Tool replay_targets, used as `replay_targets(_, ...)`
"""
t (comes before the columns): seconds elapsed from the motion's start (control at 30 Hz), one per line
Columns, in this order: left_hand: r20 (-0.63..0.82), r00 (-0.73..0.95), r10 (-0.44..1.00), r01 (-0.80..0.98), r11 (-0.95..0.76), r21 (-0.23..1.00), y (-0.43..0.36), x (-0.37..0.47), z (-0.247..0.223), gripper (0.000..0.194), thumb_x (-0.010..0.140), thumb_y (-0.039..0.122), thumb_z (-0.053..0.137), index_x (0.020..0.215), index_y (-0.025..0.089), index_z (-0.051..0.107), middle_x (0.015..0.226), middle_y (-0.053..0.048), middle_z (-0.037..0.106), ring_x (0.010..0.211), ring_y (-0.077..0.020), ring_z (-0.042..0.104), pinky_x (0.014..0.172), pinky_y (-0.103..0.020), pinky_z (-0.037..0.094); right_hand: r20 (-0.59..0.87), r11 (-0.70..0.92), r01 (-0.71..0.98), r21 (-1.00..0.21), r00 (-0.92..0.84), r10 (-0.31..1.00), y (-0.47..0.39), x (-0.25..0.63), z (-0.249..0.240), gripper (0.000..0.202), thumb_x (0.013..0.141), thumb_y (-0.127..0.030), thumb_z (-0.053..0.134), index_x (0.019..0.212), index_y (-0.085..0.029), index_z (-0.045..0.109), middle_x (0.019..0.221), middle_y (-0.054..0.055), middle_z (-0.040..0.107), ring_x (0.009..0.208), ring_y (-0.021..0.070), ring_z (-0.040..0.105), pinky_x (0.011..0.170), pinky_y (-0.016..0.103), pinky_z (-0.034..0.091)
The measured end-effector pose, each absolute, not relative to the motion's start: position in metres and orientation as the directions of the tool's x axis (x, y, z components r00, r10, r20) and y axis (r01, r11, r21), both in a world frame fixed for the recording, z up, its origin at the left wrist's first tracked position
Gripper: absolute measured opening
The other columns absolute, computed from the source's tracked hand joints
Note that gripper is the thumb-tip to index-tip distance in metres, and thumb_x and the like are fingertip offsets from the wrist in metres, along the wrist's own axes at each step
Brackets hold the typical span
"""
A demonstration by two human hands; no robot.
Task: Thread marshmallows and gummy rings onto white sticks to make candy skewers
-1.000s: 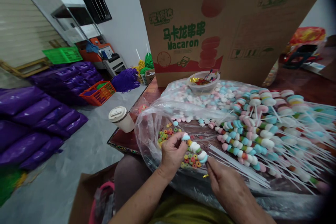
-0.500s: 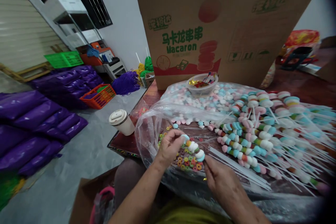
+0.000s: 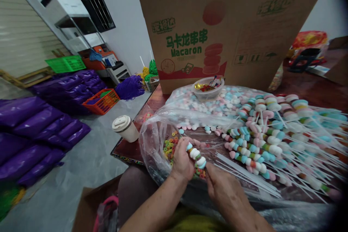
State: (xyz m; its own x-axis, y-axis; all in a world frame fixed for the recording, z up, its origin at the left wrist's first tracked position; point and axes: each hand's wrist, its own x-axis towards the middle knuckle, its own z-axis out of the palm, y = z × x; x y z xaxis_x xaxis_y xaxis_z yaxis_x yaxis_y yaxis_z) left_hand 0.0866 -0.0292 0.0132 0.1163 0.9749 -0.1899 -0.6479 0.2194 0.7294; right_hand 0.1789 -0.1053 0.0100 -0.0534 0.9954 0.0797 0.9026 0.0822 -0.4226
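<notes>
A candy skewer [image 3: 197,156] of white, blue and green pieces lies between my two hands. My left hand [image 3: 181,159] is curled against its far end, with the palm partly turned up behind the candies. Around the near end, below the last blue piece, the fingers of my right hand [image 3: 224,185] are closed; the stick is hidden in them. Under my hands are small colourful rings [image 3: 170,148] on clear plastic. Bare white sticks [image 3: 244,174] lie to the right of my right hand, beside a pile of finished-looking skewers [image 3: 261,141].
A large cardboard box [image 3: 190,18] stands at the table's back. Before it are a plastic bowl [image 3: 208,94] with wrappers and a bag of pastel candies [image 3: 182,103]. A lidded cup [image 3: 125,129] stands at the left edge; an open carton [image 3: 89,203] is below.
My left hand has turned and spread along the skewer's far side, where it was pinching the end before. Both hands and the skewer have shifted slightly left.
</notes>
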Motion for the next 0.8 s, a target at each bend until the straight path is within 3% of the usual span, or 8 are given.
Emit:
replay_targets(0.13,-0.202,0.073,0.977,-0.663,0.199,0.722,-0.035,0.092,0.017,0.012,0.070,0.028,0.054,0.070,0.018,0.046,0.056,0.004,0.049,0.048,-0.0080,0.051,0.050,-0.020,0.041,0.045,0.082,0.900,-0.427,-0.070,0.997,-0.103,0.172,0.008,0.024,0.079,-0.010,0.032,0.078,-0.018,0.055,0.067,0.007,0.065,0.068,0.0186,0.061,0.056,0.025,0.035)
replay_targets(0.3,-0.211,0.061,0.976,-0.624,0.202,0.754,-0.040,0.095,0.017,0.018,0.069,0.027,0.055,0.064,0.017,0.041,0.055,0.006,0.046,0.045,-0.0055,0.048,0.046,-0.017,0.040,0.060,0.094,0.892,-0.442,-0.075,0.995,-0.101,0.165,0.008,0.026,0.075,-0.007,0.034,0.081,-0.019,0.057,0.072,0.007,0.067,0.066,0.0208,0.062,0.054,0.027,0.037)
replay_targets(0.5,-0.272,-0.022,0.962,-0.597,0.205,0.775,-0.026,0.096,0.014,0.019,0.068,0.029,0.057,0.069,0.019,0.041,0.044,0.009,0.042,0.033,-0.0056,0.042,0.037,-0.016,0.034,0.118,0.144,0.906,-0.398,-0.105,0.987,-0.095,0.171,0.015,0.029,0.078,-0.007,0.032,0.079,-0.024,0.056,0.074,0.004,0.067,0.067,0.0176,0.062,0.055,0.025,0.041)
replay_targets(0.63,-0.270,-0.152,0.951,-0.598,0.129,0.791,-0.018,0.101,0.015,0.026,0.065,0.034,0.060,0.079,0.020,0.043,0.043,0.011,0.041,0.029,-0.0048,0.038,0.034,-0.015,0.031,0.166,0.158,0.923,-0.352,-0.104,0.981,-0.096,0.174,0.013,0.027,0.066,-0.002,0.041,0.077,-0.022,0.056,0.071,0.004,0.066,0.063,0.0176,0.062,0.052,0.024,0.039)
replay_targets(0.8,-0.230,-0.008,0.973,-0.560,0.186,0.807,-0.019,0.105,0.019,0.026,0.068,0.040,0.060,0.073,0.020,0.044,0.046,0.010,0.041,0.029,-0.0029,0.035,0.035,-0.015,0.031,0.263,0.228,0.906,-0.356,-0.137,0.955,-0.099,0.177,0.007,0.026,0.067,-0.005,0.042,0.076,-0.026,0.055,0.064,-0.001,0.065,0.056,0.0138,0.059,0.047,0.021,0.036)
